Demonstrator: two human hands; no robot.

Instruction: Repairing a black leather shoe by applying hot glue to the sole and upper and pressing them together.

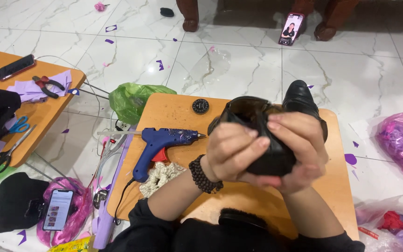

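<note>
shoe [262, 140]: black | glue gun [157, 144]: blue | table [173, 112]: orange-brown | floor [239, 70]: white marble, grey veins

Floor: we see white marble-look tiles [239, 70] with grey veins and thin dark grout lines, glossy under overhead light.
Glare: we catch a soft bright patch on the tile near the top middle.
Scraps: we spot small purple paper bits [159, 64] scattered across the tiles.
Furniture, far edge: we make out dark reddish wooden legs [190, 16] standing on the floor at the top.
Low tables: we have a small light-wood table [173, 112] in front and a second wooden table [47, 112] at our left.
</note>
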